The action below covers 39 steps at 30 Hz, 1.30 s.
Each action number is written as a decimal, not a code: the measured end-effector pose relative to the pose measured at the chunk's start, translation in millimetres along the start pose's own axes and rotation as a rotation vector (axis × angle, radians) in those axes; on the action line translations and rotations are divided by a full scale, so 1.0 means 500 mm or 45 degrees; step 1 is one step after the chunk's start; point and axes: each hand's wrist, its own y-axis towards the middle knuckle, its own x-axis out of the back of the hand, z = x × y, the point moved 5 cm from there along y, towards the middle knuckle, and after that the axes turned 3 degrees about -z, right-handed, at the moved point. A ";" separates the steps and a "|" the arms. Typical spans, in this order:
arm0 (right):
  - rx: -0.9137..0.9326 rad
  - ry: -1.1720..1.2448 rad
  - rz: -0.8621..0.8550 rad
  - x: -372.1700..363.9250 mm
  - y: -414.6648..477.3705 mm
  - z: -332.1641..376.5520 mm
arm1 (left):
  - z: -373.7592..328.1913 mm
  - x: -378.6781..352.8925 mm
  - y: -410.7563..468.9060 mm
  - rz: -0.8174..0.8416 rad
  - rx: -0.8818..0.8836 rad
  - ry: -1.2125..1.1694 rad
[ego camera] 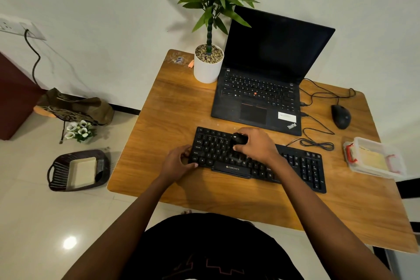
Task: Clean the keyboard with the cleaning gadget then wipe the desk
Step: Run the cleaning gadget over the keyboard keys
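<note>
Both my arms reached forward over the brown wooden desk point(172, 102). My left hand point(176, 161) held the left end of the black full-size keyboard point(295, 163), with the fingers curled on its edge and the thumb at its front side. My right hand point(254, 143) was above the letter keys, knuckles up, with the fingers closed around the small black cleaning gadget point(239, 138). The gadget stood on the upper key rows; its exact shape I could not tell, because my fingers covered most of it.

The keyboard lay slanted near the front of the desk, its right end nearer to me. It had white letters and a white brand mark under the space bar.

I counted one keyboard, one gadget, one open black laptop point(261, 93), one black wired mouse point(341, 116), one white plant pot point(208, 68) and one clear plastic box point(372, 157) with red clips.
</note>
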 end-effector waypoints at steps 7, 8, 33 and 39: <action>0.121 -0.115 0.126 -0.051 -0.016 0.042 | 0.003 0.000 0.001 0.004 0.001 0.007; 0.165 -0.129 0.128 -0.061 -0.017 0.056 | 0.004 0.000 0.001 0.000 -0.001 0.007; 0.050 0.366 0.094 -0.027 0.001 0.030 | 0.001 0.001 0.005 0.048 0.016 0.018; -0.073 0.202 0.059 0.014 0.003 -0.064 | -0.003 0.002 0.006 0.036 0.019 0.020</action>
